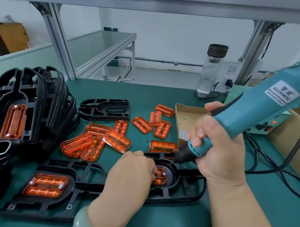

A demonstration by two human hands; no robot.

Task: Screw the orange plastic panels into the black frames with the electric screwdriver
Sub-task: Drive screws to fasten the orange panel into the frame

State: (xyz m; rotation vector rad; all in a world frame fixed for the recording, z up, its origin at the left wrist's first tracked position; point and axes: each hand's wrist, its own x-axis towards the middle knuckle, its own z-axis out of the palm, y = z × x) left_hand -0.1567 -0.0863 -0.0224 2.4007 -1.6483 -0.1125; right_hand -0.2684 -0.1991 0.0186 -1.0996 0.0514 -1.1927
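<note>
Looks like a small factory assembly station, not a home bench. The green bench top [146, 93] is boxed in by aluminium uprights [58, 42], and a second identical bench [100, 43] can be seen behind it, upper centre. Batch work is given away by the black frames [49, 96] stacked at left, the orange panels [116, 141] strewn mid-frame and a cardboard tray [190, 111] of loose screws. At right, a corded electric screwdriver [244, 116] is seen beside a power box [262, 126] with a red light. Cardboard boxes [10, 35] are piled upper left.
</note>
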